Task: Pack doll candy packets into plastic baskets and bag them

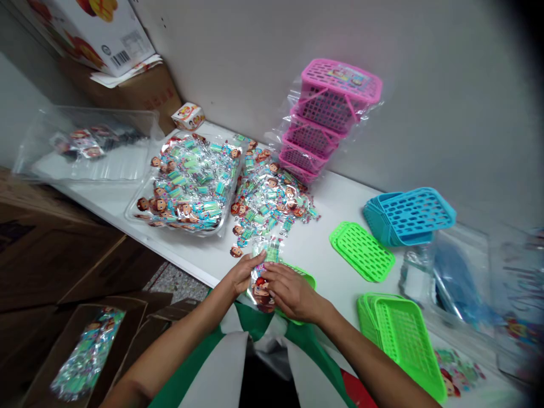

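Two bare hands meet on one clear packet (pixel 262 283), held at the front edge of the white table (pixel 323 243), close to the person's body. The left hand (pixel 243 276) pinches its side, thumb on top; the right hand (pixel 295 290) lies over the other side with fingers bent, though whether they grip or merely rest is hard to tell from above. A light pinch at the margin would suit the slick film best, with the right fingertips laid flat so it does not crease. Partly hidden by the right hand is a green basket (pixel 306 277); its rim could snag the film. Beyond the fingers lie the loose packets (pixel 272 198), with the filled clear tray (pixel 224 226) to their left, so forearms are best kept low and close. Green lids (pixel 361 252) sit farther right.
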Available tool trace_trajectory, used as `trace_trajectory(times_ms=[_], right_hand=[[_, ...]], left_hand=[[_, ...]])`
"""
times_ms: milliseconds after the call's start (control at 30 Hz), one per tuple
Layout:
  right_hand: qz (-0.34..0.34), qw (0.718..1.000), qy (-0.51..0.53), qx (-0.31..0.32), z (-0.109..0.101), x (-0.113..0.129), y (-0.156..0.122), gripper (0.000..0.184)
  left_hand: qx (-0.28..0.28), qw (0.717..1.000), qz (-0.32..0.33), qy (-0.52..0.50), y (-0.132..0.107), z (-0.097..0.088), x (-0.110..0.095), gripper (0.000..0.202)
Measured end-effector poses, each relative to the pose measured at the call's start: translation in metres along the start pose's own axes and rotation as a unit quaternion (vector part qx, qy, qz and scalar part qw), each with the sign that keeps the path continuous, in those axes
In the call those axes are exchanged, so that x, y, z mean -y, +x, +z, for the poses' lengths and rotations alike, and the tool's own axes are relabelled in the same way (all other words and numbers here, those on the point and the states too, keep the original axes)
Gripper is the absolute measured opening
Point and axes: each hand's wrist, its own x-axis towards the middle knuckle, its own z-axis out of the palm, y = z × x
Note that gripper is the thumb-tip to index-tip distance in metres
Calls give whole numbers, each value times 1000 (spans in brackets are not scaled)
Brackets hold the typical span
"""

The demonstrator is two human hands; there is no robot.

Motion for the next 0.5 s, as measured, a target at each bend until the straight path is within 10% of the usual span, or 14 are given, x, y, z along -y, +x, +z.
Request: trace_trajectory(times_ms=[333,433,500], right_hand=[[3,994,107,23,-5,8,16,15],[163,962,212,-58,-3,-26,18,19],[352,892,232,-167,-1,-69,21,21]], left_hand=[[-28,996,61,60,-10,4,1,24],[-46,993,73,78,-11,6,-3,23],[-46,994,71,74,-11,5,-7,29]])
